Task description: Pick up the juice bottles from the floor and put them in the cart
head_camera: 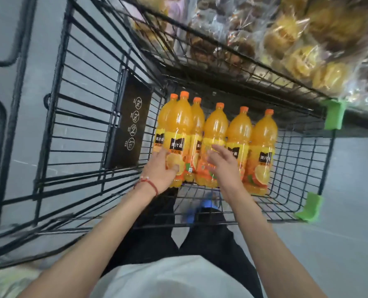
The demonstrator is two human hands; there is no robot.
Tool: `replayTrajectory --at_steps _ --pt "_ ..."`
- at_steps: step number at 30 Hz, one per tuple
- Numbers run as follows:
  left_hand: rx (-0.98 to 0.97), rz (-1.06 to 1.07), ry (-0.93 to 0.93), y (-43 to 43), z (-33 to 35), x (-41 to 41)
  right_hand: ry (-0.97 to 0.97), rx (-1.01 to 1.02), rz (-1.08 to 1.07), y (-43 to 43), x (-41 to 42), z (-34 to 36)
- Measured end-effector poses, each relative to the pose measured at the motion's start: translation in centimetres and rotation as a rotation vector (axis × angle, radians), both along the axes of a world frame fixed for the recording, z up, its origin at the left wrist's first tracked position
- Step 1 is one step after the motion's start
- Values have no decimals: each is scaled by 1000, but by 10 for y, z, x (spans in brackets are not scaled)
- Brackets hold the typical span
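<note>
Six juice bottles point(264, 134) lie side by side in the cart point(303, 160). The left hand point(159, 168) has its grip clamped on one, while the right hand point(224, 162), fingers apart, is over another. If let go carelessly, the round bottles may roll and knock together.

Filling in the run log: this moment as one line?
left hand grips orange juice bottle | right hand open on another bottle | both lie in cart

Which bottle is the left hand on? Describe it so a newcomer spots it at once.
In the black wire cart, six orange juice bottles sit in a row beside the black sign panel. The target bottle is second from the panel end and overlaps both its neighbours in the view. It is the only one with the left hand gripping its lower label.
</note>
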State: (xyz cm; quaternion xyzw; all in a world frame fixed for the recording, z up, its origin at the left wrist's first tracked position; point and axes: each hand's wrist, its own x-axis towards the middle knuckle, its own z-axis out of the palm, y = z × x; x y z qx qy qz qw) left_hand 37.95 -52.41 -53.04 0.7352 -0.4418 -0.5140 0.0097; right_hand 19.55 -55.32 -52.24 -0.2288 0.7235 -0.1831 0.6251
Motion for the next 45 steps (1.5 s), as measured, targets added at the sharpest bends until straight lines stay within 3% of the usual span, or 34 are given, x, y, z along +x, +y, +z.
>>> replayTrajectory --at_steps 4,11,20,30,45 --pt "-63 -25 73 17 28 -34 -40 -37 -173 40 -35 28" --pt "-367 46 226 53 71 -127 -130 -192 -473 126 -115 73" --pt "-403 -231 374 127 118 -284 -121 -322 -859 270 -250 120" --pt "-327 -581 530 180 157 -459 -59 -370 -1217 369 -370 152" --pt "-5 -971 642 183 160 -770 102 -371 -1720 396 -611 166"
